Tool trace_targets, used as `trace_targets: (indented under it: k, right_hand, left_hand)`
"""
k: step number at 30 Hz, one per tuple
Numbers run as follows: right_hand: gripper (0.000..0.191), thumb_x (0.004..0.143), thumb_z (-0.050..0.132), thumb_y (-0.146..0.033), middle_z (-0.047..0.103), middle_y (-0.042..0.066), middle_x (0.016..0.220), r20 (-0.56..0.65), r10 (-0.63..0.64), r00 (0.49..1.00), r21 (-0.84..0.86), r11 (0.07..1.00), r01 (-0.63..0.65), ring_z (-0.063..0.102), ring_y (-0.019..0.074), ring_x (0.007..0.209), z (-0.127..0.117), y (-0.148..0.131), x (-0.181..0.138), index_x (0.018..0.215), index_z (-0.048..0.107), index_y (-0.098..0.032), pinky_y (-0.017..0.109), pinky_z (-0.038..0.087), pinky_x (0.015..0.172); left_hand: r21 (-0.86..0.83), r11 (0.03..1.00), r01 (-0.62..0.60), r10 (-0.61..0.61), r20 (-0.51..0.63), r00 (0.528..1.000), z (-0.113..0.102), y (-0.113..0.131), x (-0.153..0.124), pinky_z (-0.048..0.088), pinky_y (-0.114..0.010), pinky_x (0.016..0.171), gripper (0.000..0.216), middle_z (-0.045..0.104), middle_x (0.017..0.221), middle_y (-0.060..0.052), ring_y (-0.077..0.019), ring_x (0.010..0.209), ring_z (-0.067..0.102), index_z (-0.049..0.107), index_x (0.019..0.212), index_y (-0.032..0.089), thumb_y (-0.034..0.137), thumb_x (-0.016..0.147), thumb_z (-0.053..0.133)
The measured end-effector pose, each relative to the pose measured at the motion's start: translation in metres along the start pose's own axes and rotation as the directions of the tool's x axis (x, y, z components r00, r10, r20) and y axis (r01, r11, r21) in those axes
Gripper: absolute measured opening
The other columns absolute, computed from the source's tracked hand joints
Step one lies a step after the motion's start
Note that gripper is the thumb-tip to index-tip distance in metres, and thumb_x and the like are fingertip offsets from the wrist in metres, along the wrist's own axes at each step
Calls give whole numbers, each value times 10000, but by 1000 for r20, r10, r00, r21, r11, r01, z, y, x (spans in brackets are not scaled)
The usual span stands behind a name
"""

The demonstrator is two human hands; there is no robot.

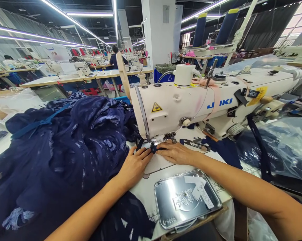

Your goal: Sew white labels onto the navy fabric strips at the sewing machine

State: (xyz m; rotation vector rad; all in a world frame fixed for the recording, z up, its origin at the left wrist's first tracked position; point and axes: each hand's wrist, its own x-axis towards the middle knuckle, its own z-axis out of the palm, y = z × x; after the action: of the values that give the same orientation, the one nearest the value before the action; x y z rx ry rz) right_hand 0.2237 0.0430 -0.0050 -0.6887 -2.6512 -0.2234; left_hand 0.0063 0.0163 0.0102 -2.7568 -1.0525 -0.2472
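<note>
A small piece of navy fabric lies under the needle area of a white sewing machine. My left hand is at its left side, fingers close together and fingertips pressing the fabric onto the machine bed. From the right, my right hand grips the same piece between thumb and fingers near the presser foot, which is partly hidden. A big heap of navy patterned cloth lies left of my left hand. Tweezers rest on the bed just beyond my right hand.
A silver metal tin lid sits at the table's front edge. Plastic-wrapped navy goods are at the right. Two navy thread cones stand above the machine. Behind are a blue bin, other sewing tables and a seated person.
</note>
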Motion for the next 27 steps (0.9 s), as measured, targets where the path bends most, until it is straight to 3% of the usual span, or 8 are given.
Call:
trace_targets:
  k: [18, 27]
  right_hand:
    - [306, 862, 434, -248, 569, 130, 1135, 13, 57, 998, -50, 997, -56, 542, 217, 980, 5, -2, 2, 1105, 574, -127, 366, 469, 795]
    - [277, 824, 498, -231, 606, 87, 1100, -14, 183, 983, 90, 979, -182, 555, 196, 993, 10, 6, 2, 1071, 600, -157, 355, 452, 858]
  left_hand:
    - [22, 999, 40, -42, 60, 997, -1, -4, 6, 283, -543, 981, 439, 538, 1230, -106, -273, 1153, 469, 540, 1142, 167, 7, 752, 420]
    - [66, 997, 49, -50, 5, 999, 2, -12, 14, 296, -498, 970, 378, 571, 1185, -98, -257, 1125, 473, 553, 1108, 153, 35, 784, 398]
